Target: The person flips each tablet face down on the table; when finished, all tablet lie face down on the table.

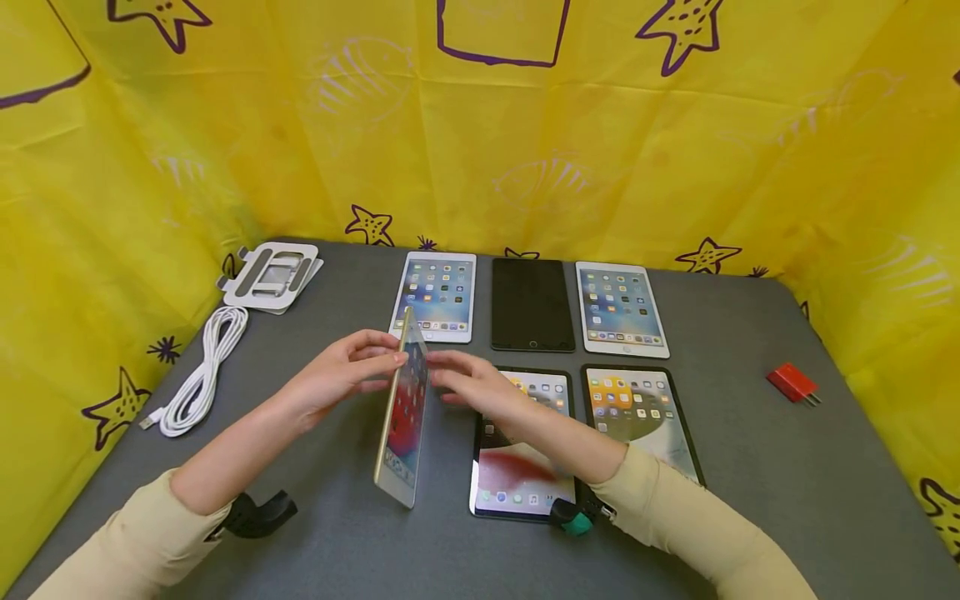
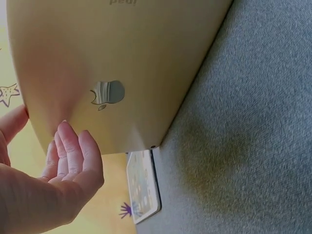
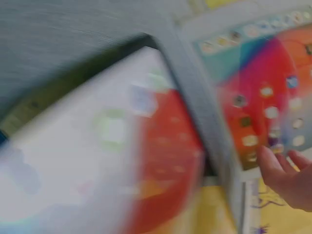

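A gold-backed tablet [image 1: 406,412] with a white bezel and lit screen stands on edge over the table, its back to the left. My left hand [image 1: 347,367] holds it near its far end, thumb at the edge and fingertips against the back, as the left wrist view shows of the tablet [image 2: 131,53]. From the other side my right hand [image 1: 480,385] reaches to the screen, fingers loosely extended. In the right wrist view its fingertips [image 3: 267,155] overlap the screen's corner. A dark-framed tablet [image 1: 517,479] lies flat beneath the right forearm.
Beside that one lies another dark-framed tablet [image 1: 637,408]. Behind are a white tablet [image 1: 437,292], a black one [image 1: 532,304] and another white one [image 1: 621,308]. A folding stand [image 1: 273,275] and coiled white cable [image 1: 204,375] lie left; a red charger [image 1: 792,382] lies right.
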`<state>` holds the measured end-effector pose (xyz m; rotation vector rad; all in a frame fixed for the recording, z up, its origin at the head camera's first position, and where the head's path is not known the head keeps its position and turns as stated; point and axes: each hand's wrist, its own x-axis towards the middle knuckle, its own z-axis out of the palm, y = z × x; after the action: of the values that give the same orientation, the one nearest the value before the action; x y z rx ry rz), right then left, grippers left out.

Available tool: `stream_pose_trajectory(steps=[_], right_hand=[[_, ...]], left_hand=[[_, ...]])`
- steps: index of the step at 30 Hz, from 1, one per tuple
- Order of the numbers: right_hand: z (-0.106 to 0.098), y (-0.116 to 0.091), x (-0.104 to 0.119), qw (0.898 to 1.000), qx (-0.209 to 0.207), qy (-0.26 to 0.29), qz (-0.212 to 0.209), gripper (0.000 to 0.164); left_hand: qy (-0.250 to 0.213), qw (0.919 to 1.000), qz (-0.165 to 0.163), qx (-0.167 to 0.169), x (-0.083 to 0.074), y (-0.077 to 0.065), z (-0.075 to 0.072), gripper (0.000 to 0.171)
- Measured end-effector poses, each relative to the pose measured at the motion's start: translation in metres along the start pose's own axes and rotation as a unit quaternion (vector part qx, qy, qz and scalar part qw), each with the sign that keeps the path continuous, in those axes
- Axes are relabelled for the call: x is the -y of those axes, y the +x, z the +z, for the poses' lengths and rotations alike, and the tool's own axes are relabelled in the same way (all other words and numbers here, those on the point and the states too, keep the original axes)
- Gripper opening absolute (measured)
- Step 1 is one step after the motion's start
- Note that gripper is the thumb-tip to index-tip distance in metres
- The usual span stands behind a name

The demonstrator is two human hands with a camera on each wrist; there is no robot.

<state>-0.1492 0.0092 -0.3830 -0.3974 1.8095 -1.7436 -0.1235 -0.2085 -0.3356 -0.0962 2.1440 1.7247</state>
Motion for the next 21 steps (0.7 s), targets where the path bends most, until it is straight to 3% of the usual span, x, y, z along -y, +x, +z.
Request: stream_pose_trajectory(steps=[5,9,15,18,20,21], right_hand=[[-0.002,0.015,0.022,0.994,-0.068,-0.046,-0.067,0.046],[-0.001,0.027,0.029,0.991,-0.085,-0.080,-0.073,0.048],[0.002,0.035,0.029,0.991,-0.084,-0.069,-0.073,0.048],[0.002,0.034,0.028,0.992,-0.082,-0.063,-0.077,0.049],[0.001,0.033,0.026,0.992,-0.079,-0.057,-0.079,0.048],[0.000,0.033,0.026,0.992,-0.075,-0.051,-0.082,0.048]], left_hand=[[0.000,1.0000,-0.005,-0.009,0.002,0.003,0.004,0.051],[-0.001,0.9999,0.005,-0.011,0.003,0.005,0.007,0.050],[0.014,0.9993,0.033,-0.007,0.006,0.005,0.011,0.049],[0.030,0.9968,0.072,-0.014,0.009,0.002,0.014,0.043],[0.051,0.9902,0.127,-0.028,0.013,-0.001,0.016,0.036],[0.069,0.9828,0.167,-0.037,0.015,-0.004,0.017,0.033]])
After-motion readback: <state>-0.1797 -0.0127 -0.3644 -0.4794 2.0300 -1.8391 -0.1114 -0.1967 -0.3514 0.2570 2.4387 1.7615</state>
